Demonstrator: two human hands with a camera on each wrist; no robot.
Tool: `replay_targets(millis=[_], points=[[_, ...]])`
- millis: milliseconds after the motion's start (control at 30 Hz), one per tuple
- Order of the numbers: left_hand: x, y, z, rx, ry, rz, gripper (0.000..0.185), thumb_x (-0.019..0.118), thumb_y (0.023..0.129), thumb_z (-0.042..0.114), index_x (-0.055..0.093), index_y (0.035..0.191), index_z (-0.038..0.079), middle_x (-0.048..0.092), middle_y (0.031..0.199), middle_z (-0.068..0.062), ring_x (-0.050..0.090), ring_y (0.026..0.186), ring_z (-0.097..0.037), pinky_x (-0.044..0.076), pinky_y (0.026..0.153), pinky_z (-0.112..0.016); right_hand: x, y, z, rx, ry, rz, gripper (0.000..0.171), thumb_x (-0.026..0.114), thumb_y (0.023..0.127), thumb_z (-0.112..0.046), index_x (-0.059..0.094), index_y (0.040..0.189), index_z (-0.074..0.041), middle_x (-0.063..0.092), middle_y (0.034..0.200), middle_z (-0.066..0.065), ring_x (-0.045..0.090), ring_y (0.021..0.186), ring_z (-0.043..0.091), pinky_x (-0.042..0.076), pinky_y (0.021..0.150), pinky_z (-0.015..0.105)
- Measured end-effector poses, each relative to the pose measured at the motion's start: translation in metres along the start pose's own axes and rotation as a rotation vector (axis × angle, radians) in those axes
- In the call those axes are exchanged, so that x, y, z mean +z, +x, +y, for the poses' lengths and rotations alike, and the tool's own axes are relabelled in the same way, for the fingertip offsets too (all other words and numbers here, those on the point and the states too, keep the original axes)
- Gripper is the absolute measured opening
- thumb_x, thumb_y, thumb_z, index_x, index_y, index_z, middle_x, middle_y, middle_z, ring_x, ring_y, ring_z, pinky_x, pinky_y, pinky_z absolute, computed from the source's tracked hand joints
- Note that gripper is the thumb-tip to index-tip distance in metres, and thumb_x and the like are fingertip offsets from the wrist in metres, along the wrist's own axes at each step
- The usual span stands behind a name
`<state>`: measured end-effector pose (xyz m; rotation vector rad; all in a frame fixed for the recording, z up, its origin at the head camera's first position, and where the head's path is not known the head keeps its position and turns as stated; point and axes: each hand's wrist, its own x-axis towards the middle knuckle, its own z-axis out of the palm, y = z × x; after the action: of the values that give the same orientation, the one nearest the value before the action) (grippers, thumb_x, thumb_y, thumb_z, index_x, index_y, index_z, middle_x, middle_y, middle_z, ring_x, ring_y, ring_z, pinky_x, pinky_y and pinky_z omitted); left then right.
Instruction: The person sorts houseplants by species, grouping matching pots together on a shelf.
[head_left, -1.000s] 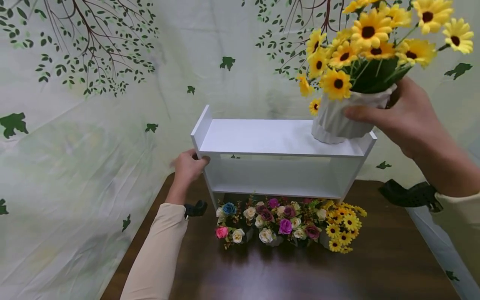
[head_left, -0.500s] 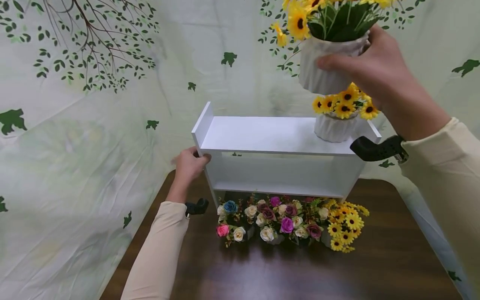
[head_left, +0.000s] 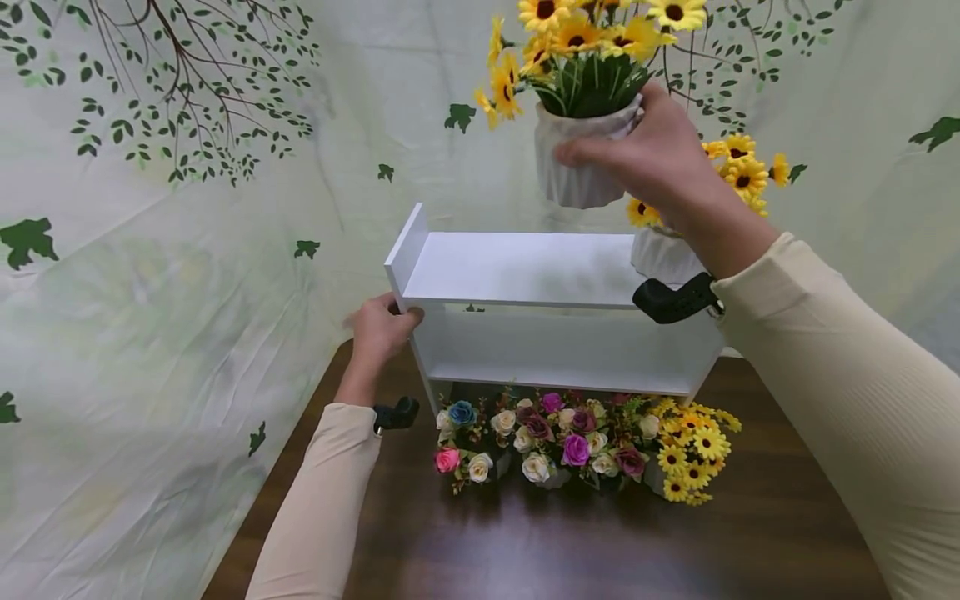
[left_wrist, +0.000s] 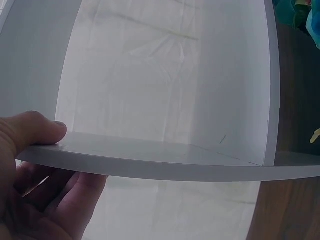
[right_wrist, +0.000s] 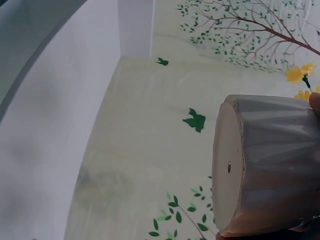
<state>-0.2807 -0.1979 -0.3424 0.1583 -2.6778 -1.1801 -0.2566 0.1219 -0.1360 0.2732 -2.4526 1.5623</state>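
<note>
My right hand [head_left: 660,158] grips a white ribbed flowerpot [head_left: 581,167] of yellow daisy-like flowers by its side, up above the top shelf. The right wrist view shows the underside of this flowerpot [right_wrist: 227,170], with a small hole in it. My left hand [head_left: 381,337] holds the left side panel of a white shelf unit [head_left: 517,262]. In the left wrist view, the left thumb [left_wrist: 42,129] lies on the panel's inner face and the fingers on its outer face. Partly behind my right forearm, a second white flowerpot [head_left: 663,254] with yellow flowers stands at the top shelf's right end.
Along the unit's foot, on the dark wooden table [head_left: 555,550], several pots of roses [head_left: 536,467] and a pot of small yellow flowers [head_left: 690,458] form a row. A cloth backdrop [head_left: 187,333] printed with leaves hangs behind and to the left.
My right hand has lifted the flowerpot and carried it left over the top shelf, uncovering the second pot of yellow flowers behind. My left hand has stayed on the side panel.
</note>
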Motion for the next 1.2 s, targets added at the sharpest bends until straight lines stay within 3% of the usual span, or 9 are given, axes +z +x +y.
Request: replay_targets(millis=[267, 400, 667, 1000, 1100, 1200], points=[[-0.003, 0.0, 0.005, 0.009, 0.002, -0.006, 0.04, 0.061, 0.089, 0.023, 0.067, 0.121, 0.0, 0.069, 0.121, -0.023, 0.064, 0.104, -0.036, 0.049, 0.091, -0.049, 0.02, 0.005, 0.023, 0.055, -0.038, -0.022, 0.083, 0.084, 0.076, -0.027, 0.041, 0.145, -0.016, 0.051, 0.146, 0.006, 0.051, 0.128, 0.019, 0.045, 0.109, 0.039], [-0.003, 0.0, 0.003, 0.004, -0.011, -0.01, 0.04, 0.061, 0.089, 0.023, 0.067, 0.122, 0.0, 0.069, 0.122, -0.023, 0.063, 0.104, -0.035, 0.049, 0.09, -0.049, 0.032, 0.01, 0.037, 0.062, 0.003, -0.018, 0.084, 0.085, 0.074, -0.025, 0.04, 0.145, -0.017, 0.051, 0.148, 0.004, 0.049, 0.131, 0.017, 0.042, 0.111, 0.039], [-0.002, 0.0, 0.002, -0.013, -0.017, -0.016, 0.043, 0.061, 0.088, 0.024, 0.066, 0.123, 0.0, 0.068, 0.123, -0.023, 0.063, 0.104, -0.035, 0.049, 0.09, -0.049, 0.058, 0.014, 0.058, 0.139, -0.031, -0.019, 0.087, 0.086, 0.072, -0.026, 0.037, 0.143, -0.01, 0.051, 0.146, 0.01, 0.05, 0.132, 0.023, 0.039, 0.113, 0.038], [0.0, -0.001, 0.002, -0.037, -0.018, -0.021, 0.045, 0.061, 0.09, 0.023, 0.063, 0.128, 0.0, 0.066, 0.127, -0.023, 0.064, 0.108, -0.037, 0.051, 0.092, -0.05, 0.069, 0.015, 0.087, 0.203, -0.045, 0.049, 0.091, 0.085, 0.073, -0.032, 0.036, 0.145, -0.007, 0.049, 0.15, 0.013, 0.047, 0.136, 0.026, 0.037, 0.115, 0.04], [0.0, -0.001, 0.002, -0.043, -0.012, -0.021, 0.046, 0.06, 0.09, 0.024, 0.063, 0.129, 0.0, 0.066, 0.128, -0.023, 0.063, 0.111, -0.038, 0.041, 0.104, -0.055, 0.07, 0.015, 0.093, 0.231, -0.033, 0.063, 0.093, 0.084, 0.074, -0.034, 0.033, 0.147, -0.007, 0.046, 0.151, 0.012, 0.045, 0.138, 0.025, 0.036, 0.116, 0.04], [-0.001, -0.001, 0.002, -0.045, -0.007, -0.015, 0.045, 0.061, 0.09, 0.025, 0.063, 0.128, 0.0, 0.066, 0.128, -0.024, 0.062, 0.114, -0.04, 0.032, 0.109, -0.061, 0.07, 0.015, 0.097, 0.259, -0.024, 0.071, 0.097, 0.082, 0.074, -0.038, 0.029, 0.15, -0.009, 0.043, 0.153, 0.011, 0.044, 0.139, 0.024, 0.035, 0.116, 0.04]])
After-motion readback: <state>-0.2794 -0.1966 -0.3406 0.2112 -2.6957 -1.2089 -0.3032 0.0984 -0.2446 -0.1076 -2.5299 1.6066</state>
